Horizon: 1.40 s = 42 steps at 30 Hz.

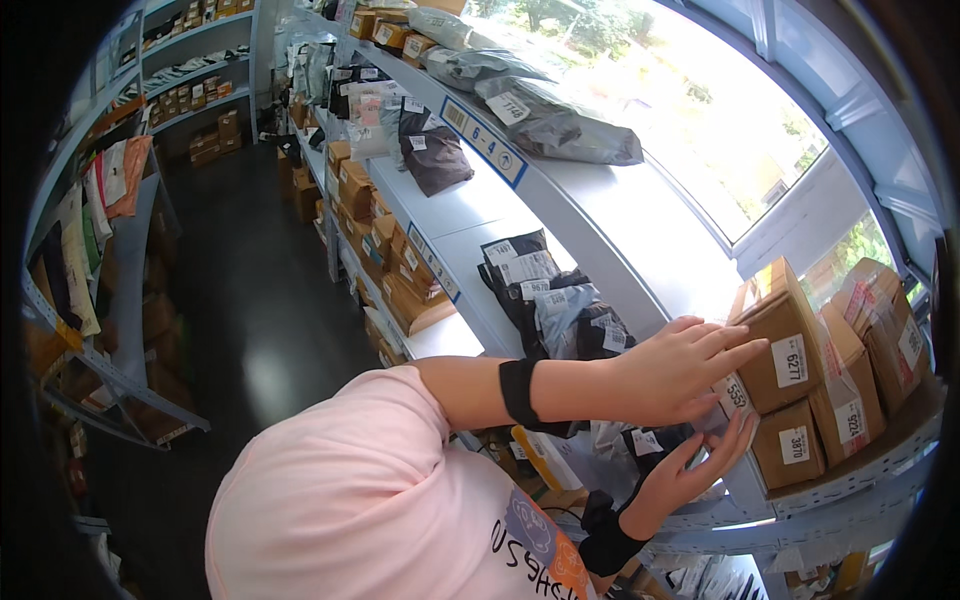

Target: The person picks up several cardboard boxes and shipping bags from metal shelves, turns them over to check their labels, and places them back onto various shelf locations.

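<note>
My left hand (680,370) reaches in with its back toward me, its fingers stretched and spread. Their tips lie at the edge of a brown cardboard box (768,335) with a white label. Lower down, my right hand (698,465) is turned palm up with its fingers extended and apart. Its fingertips are at a small package with a white label (734,392), which sits between the two hands, beside the box. Its far side is hidden, and I cannot tell whether it is gripped. Below stands a smaller cardboard box (788,446).
More taped boxes (848,410) crowd the shelf's right end. Grey plastic mailers (560,120) lie on the upper shelf, with dark parcels (540,290) on the tier below. At left, an aisle floor (260,300) runs beside another rack (130,350). A window (720,120) is behind the shelf.
</note>
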### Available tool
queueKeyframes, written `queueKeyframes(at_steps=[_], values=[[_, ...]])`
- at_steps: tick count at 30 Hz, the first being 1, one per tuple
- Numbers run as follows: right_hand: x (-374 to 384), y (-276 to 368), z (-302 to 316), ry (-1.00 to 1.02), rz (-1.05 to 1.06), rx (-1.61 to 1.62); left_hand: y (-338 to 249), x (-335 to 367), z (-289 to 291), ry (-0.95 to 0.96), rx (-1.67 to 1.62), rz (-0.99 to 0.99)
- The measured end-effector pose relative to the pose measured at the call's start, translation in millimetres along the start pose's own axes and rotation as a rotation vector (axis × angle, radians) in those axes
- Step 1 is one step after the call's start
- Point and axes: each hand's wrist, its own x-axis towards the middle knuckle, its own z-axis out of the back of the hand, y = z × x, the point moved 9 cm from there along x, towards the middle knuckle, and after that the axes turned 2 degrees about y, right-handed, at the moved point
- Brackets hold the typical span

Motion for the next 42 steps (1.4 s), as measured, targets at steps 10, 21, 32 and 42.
queueKeyframes(at_steps=[10,21,32,42], values=[[-17.9,99.4,-83.2,0.321,0.186,0.206,88.1,-110.0,124.8,0.038,0.092,0.276],[-92.8,299.2,-253.1,0.963,0.393,0.565,161.9,-378.3,315.0,0.225,0.218,0.804],[-194.8,474.7,-397.2,1.462,0.391,0.84,149.2,-497.3,512.6,0.337,0.37,1.022],[-156.9,546.0,-475.1,1.377,0.523,0.973,180.2,-531.7,568.4,0.147,0.316,1.233]])
